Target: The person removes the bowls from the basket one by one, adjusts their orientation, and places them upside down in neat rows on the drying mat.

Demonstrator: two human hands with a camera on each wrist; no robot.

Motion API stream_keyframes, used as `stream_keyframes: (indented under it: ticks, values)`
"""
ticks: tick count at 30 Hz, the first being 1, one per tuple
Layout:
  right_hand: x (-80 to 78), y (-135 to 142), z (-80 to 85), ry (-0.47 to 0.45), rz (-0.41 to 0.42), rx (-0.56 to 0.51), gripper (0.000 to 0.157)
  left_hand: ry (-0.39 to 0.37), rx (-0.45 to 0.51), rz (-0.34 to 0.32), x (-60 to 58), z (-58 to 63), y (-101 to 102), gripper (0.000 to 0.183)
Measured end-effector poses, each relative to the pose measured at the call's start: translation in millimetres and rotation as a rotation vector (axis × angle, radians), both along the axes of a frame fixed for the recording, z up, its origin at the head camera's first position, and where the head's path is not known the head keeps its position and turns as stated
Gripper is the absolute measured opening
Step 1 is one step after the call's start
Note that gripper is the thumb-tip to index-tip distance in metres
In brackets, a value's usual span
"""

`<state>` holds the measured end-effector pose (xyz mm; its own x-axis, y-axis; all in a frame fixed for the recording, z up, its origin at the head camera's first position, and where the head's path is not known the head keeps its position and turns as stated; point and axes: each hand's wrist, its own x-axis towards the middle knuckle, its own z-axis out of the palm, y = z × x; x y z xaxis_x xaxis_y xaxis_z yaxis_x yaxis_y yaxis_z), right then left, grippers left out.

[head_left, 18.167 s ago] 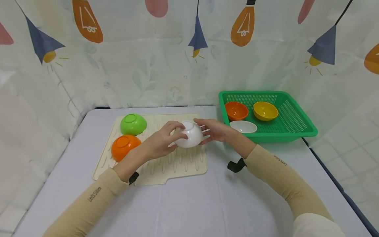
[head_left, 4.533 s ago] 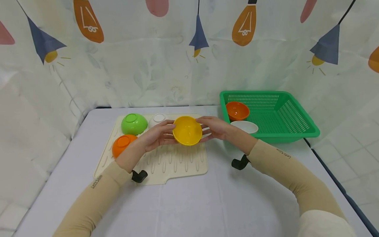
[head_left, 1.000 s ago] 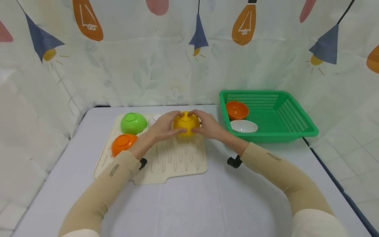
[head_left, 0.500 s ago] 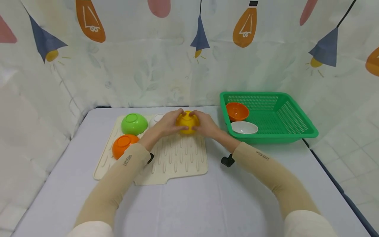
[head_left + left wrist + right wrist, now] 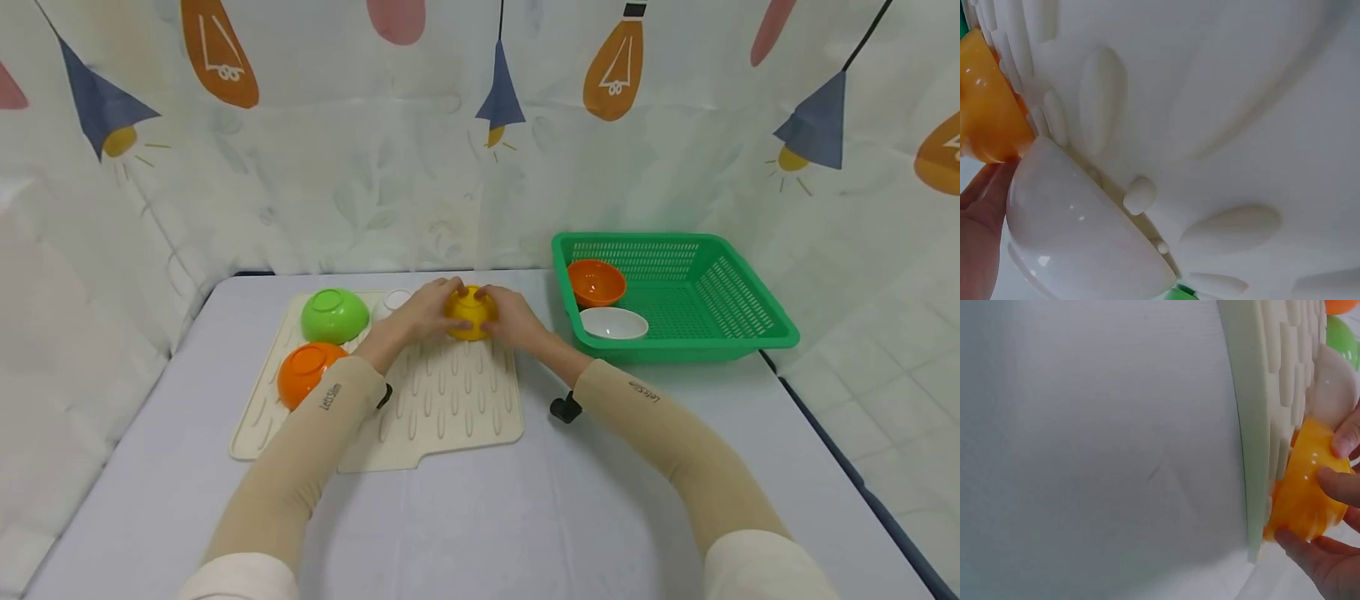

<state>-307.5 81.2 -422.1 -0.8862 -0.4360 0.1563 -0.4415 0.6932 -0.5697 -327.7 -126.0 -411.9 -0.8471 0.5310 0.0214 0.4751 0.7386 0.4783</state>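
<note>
A yellow bowl (image 5: 471,313) sits upside down at the back right of a cream ridged drying mat (image 5: 453,421). My left hand (image 5: 424,313) grips its left side and my right hand (image 5: 517,321) its right, thumbs toward the front. In the right wrist view the rim of the yellow bowl (image 5: 1307,481) is down at the ridges. Just left of it stands an upturned white bowl (image 5: 1082,225), partly hidden behind my left hand in the head view. An upturned green bowl (image 5: 335,315) and an upturned orange bowl (image 5: 306,373) occupy the mat's left side.
A green plastic basket (image 5: 750,342) stands at the back right of the table. Inside, at its left end, are a red-orange bowl (image 5: 597,283) and a white oval dish or bowl (image 5: 613,323). A patterned curtain (image 5: 420,208) hangs behind the table (image 5: 480,533).
Earlier both hands held the white bowl, now upturned on the mat. The yellow bowl left the basket, was turned over and came down beside the white one. In the last half second it barely moved.
</note>
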Motion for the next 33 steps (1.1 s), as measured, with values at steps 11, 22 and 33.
stream_keyframes:
  ticks: [11,22,33]
  values:
    - [1.4,0.6,2.3,0.021,0.001,0.038,0.043,0.006,-0.008,-0.011,-1.8,5.6,-4.2,0.048]
    - [1.2,0.2,6.2,-0.057,-0.029,0.068,0.046,0.090,0.132,0.055,5.5,34.2,-35.8,0.029]
    - [3.8,4.4,10.4,-0.058,-0.017,0.087,0.049,0.096,0.180,0.233,25.2,60.4,-77.1,0.030]
